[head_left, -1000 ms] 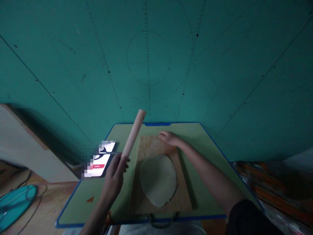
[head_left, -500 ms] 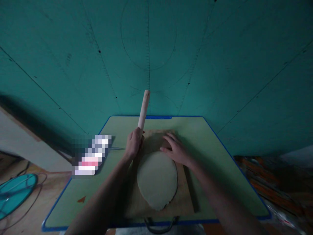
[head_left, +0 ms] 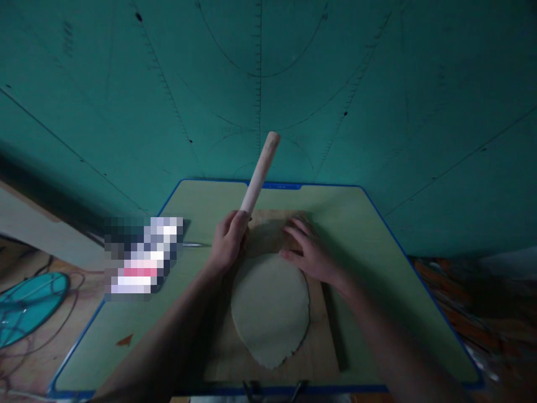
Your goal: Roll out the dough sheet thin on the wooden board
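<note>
A flat oval sheet of pale dough (head_left: 271,308) lies on a wooden board (head_left: 323,341) in the middle of a green table (head_left: 377,246). My left hand (head_left: 227,242) grips the lower end of a wooden rolling pin (head_left: 260,170), which points up and away, off the board. My right hand (head_left: 312,252) rests palm down on the board at the dough's far edge, fingers spread and touching the dough rim.
A blurred-out phone (head_left: 142,257) lies on the table's left side, with a thin metal item (head_left: 195,244) beside it. A teal wall (head_left: 268,84) with drawn lines stands right behind the table. A teal fan (head_left: 25,305) sits on the floor at left; clutter at right.
My left hand carried the rolling pin from the table's left side toward the board's far left corner. My right hand slid back from the board's far edge onto the dough rim.
</note>
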Demonstrator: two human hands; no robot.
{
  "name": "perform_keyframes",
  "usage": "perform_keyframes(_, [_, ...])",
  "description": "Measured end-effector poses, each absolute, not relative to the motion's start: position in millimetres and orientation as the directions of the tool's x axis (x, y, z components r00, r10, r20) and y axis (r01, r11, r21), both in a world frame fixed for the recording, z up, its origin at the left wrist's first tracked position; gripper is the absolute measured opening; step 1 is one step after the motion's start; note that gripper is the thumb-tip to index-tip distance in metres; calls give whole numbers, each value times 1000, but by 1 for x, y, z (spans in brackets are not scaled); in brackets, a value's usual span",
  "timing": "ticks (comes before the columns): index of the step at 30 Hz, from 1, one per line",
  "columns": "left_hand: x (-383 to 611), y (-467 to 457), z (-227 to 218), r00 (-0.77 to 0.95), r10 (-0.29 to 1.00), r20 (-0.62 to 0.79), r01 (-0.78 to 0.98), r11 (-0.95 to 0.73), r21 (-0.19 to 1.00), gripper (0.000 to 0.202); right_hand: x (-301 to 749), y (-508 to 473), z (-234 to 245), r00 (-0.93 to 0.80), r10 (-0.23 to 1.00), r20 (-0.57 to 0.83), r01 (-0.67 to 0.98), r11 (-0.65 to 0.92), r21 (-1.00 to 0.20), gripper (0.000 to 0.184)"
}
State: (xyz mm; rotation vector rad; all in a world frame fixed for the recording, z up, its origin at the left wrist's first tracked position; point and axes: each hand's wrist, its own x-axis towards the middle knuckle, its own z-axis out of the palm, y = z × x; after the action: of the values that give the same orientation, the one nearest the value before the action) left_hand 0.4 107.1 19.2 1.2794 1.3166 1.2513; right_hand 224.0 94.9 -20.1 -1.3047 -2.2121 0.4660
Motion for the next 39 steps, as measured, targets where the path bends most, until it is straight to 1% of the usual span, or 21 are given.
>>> perform_keyframes(2, [0,107,20,-71,996,52,107,-44,993,40,223,97,-20,-383,887,257,685,460,-564,50])
perform_keyframes(6, [1,107,22,-68,996,54,115,-46,992,41,224,101,-20,-321,913,253,632,405,-661,41])
perform_keyframes(9, [1,107,22,-70,995,66,122,-57,991,39,227,102,-21,-306,922,239,617,383,-687,43])
perform_keyframes(16, [1,107,19,-70,995,67,112,-59,992,41,228,97,-20,-345,923,168,654,365,-663,51])
perform_keyframes(18, [1,106,18,-61,996,70,106,-63,992,42,227,97,-18,-335,926,175,654,362,-664,49])
perform_keyframes(22, [0,105,17,-56,995,84,120,-77,990,40,226,95,-10,-295,924,243,643,380,-665,35])
perform_keyframes(26, [0,103,17,-66,996,66,125,-58,990,41,224,89,0,-353,886,301,635,463,-619,36])
perform_keyframes(34, [-1,100,18,-56,996,66,144,-57,988,41,222,80,10,-471,851,235,651,514,-559,37])
perform_keyframes(39, [0,99,20,-66,997,38,127,-30,991,41,222,76,15,-482,847,224,649,517,-558,35])
